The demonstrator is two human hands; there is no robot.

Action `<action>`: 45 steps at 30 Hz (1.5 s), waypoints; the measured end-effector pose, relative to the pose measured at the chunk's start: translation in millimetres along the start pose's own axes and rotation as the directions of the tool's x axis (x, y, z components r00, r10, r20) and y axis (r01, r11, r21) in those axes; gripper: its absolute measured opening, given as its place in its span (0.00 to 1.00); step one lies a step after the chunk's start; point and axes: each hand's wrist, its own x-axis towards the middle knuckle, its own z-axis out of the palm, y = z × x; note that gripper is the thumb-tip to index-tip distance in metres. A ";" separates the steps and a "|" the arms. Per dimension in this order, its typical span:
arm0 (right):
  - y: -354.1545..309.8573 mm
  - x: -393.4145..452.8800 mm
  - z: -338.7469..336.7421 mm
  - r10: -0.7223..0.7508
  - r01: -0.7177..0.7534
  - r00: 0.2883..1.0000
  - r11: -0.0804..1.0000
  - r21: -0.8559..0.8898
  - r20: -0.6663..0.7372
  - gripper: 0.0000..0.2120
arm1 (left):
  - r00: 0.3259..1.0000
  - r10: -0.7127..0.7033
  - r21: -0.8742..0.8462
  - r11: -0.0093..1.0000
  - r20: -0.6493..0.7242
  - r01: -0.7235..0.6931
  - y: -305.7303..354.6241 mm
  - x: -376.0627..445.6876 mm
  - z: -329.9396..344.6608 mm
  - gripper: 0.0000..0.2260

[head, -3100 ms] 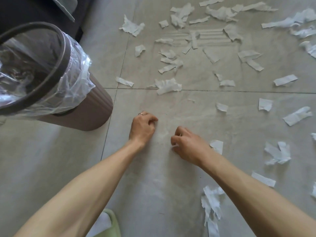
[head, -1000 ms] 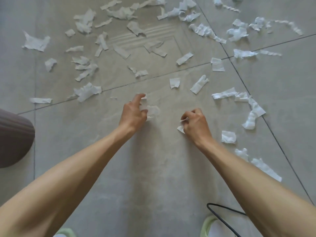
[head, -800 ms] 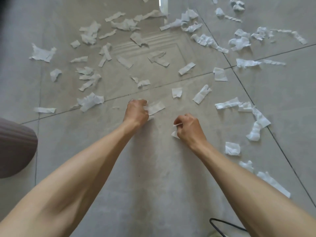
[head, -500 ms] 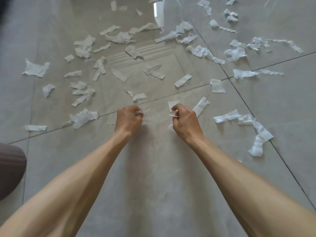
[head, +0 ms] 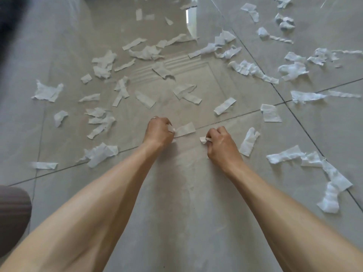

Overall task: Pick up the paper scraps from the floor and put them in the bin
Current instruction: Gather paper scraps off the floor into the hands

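White paper scraps lie scattered over the grey tiled floor (head: 176, 193). My left hand (head: 158, 133) is closed near the floor on a paper scrap (head: 184, 129) that sticks out to its right. My right hand (head: 221, 145) is closed too, and small scraps (head: 203, 139) poke out from its fingers on the left. A longer scrap (head: 249, 141) lies just right of my right hand. Only the brown ribbed side of the bin (head: 11, 214) shows at the lower left edge.
Several scraps lie left of my left hand, such as a crumpled one (head: 100, 154). A long torn strip (head: 332, 185) runs down the right side. More scraps (head: 145, 53) cover the far tiles. A dark shape (head: 7, 22) fills the top left corner.
Both hands have moved forward across the floor and gathered scraps. A strip now sticks out of my left fist. The bin has slid almost out of view to the lower left.
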 end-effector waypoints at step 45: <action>-554.7 -131.4 49.4 -0.649 0.579 0.663 0.760 0.294 0.373 0.14 | 0.824 -0.234 -0.345 0.937 -0.516 0.050 -312.4 -309.8 -368.1 0.06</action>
